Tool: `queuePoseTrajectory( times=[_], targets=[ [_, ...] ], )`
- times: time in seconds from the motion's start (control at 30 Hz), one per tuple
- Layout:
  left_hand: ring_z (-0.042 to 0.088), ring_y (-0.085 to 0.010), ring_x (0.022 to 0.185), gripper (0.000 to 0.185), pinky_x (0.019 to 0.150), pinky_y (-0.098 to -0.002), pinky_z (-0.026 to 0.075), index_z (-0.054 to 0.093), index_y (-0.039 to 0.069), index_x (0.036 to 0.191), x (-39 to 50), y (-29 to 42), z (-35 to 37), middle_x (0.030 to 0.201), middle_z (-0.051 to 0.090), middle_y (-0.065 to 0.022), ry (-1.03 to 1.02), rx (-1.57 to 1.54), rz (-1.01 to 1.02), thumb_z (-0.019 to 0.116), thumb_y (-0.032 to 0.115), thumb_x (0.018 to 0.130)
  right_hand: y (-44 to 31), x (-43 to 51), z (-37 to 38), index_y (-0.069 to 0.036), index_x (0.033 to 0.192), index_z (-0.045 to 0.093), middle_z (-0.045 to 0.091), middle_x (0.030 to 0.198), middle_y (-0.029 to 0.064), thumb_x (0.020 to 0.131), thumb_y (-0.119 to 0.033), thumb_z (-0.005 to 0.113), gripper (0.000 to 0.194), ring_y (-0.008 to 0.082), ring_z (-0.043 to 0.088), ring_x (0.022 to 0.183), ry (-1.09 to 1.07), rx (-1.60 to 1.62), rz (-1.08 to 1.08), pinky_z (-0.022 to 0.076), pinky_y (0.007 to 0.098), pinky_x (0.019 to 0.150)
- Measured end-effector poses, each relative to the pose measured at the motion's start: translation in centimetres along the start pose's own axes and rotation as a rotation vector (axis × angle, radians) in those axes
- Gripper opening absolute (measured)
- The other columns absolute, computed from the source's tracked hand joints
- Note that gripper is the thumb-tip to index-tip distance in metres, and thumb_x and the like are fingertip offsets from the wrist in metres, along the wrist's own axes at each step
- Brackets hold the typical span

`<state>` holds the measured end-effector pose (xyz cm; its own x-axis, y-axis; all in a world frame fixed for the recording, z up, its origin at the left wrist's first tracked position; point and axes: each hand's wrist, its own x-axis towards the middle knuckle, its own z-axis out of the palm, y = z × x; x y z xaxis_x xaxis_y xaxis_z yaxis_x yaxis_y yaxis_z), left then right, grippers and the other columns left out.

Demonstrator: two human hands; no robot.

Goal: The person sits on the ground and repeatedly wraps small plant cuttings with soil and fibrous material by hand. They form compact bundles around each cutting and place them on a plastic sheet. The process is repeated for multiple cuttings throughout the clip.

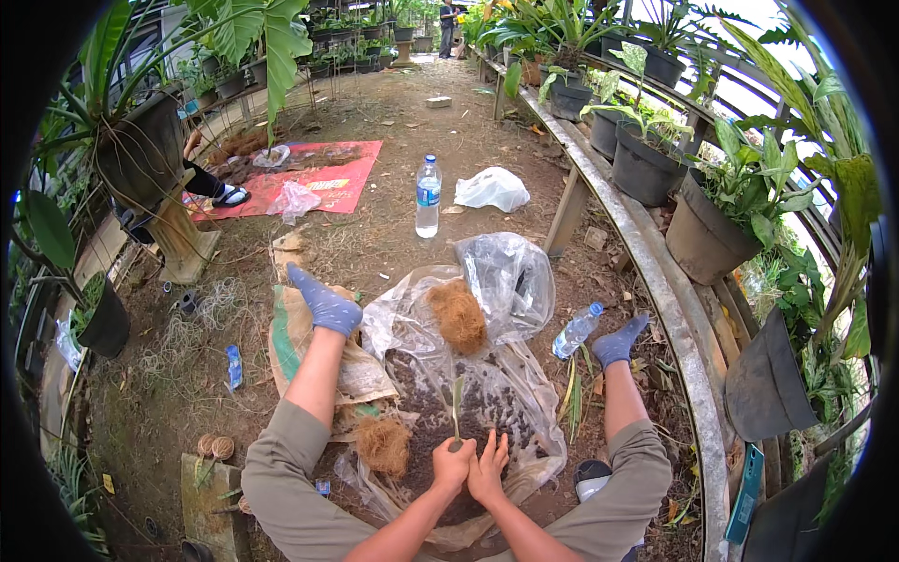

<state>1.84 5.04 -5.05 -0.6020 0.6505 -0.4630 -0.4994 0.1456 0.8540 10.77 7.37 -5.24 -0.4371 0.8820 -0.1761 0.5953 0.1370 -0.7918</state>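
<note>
My left hand (pixel 451 465) is closed around the base of a narrow green leaf cutting (pixel 457 407), which stands upright from the fist. Beside it my right hand (pixel 488 464) has its fingers spread and touches or nearly touches the left; whether it holds anything is hidden. Both are over dark, crumbly soil (pixel 428 435) on a clear plastic sheet (pixel 541 435) between my legs. A clump of brown coconut fibre (pixel 458 317) lies on the sheet's far part, beside a clear plastic bag (pixel 507 284). Another fibre clump (pixel 383 445) is left of my hands.
A water bottle (pixel 428 197) stands ahead; another bottle (pixel 577 330) lies near my right foot. Potted plants line the bench (pixel 632 239) at right, where a phone (pixel 744 495) rests. At left are a concrete block (pixel 211 502), a red banner (pixel 351 175) and a person's foot (pixel 232 196).
</note>
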Motion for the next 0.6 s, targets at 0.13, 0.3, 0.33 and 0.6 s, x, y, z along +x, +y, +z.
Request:
queuePoseTrajectory(
  times=[0.13, 0.3, 0.33, 0.6],
  targets=[
    [0.058, -0.0104, 0.071, 0.02, 0.063, -0.0272, 0.047, 0.064, -0.001, 0.099, -0.2, 0.2, 1.4, 0.081, 0.064, -0.003, -0.166, -0.09, -0.069, 0.072, 0.016, 0.091, 1.4, 0.3, -0.4, -0.003, 0.157, 0.014, 0.002, 0.16, 0.0299, 0.106, -0.037, 0.043, 0.067, 0.0513, 0.008, 0.147, 0.055, 0.223, 0.043, 0.0145, 0.0569, 0.119],
    [0.067, -0.018, 0.095, 0.036, 0.08, -0.0358, 0.056, 0.056, 0.006, 0.127, 0.3, -0.5, -0.8, 0.11, 0.065, -0.0084, -0.291, -0.284, -0.297, 0.061, 0.032, 0.102, 2.6, 1.6, 1.3, -0.002, 0.15, 0.034, 0.04, 0.147, 0.0198, 0.107, -0.036, 0.047, 0.057, 0.0267, 0.045, 0.131, 0.022, 0.586, 0.214, 0.039, 0.0391, 0.107],
    [0.067, -0.018, 0.096, 0.035, 0.081, -0.0362, 0.056, 0.056, 0.006, 0.127, 0.5, -0.7, -1.1, 0.111, 0.065, -0.0079, -0.342, -0.345, -0.321, 0.059, 0.031, 0.103, 3.2, 2.1, 1.4, -0.001, 0.147, 0.039, 0.046, 0.141, 0.0178, 0.107, -0.036, 0.047, 0.054, 0.0249, 0.049, 0.125, 0.018, 0.684, 0.209, 0.0404, 0.0376, 0.105],
    [0.067, -0.0191, 0.104, 0.031, 0.09, -0.0353, 0.055, 0.062, 0.002, 0.121, 1.0, -0.1, -1.7, 0.113, 0.067, -0.0086, -0.515, -0.372, -0.272, 0.051, 0.024, 0.103, 0.1, 1.9, -1.8, 0.001, 0.134, 0.052, 0.058, 0.124, 0.0139, 0.107, -0.034, 0.046, 0.045, 0.0217, 0.058, 0.11, 0.066, 0.528, 0.007, 0.0449, 0.0339, 0.098]
  ],
)
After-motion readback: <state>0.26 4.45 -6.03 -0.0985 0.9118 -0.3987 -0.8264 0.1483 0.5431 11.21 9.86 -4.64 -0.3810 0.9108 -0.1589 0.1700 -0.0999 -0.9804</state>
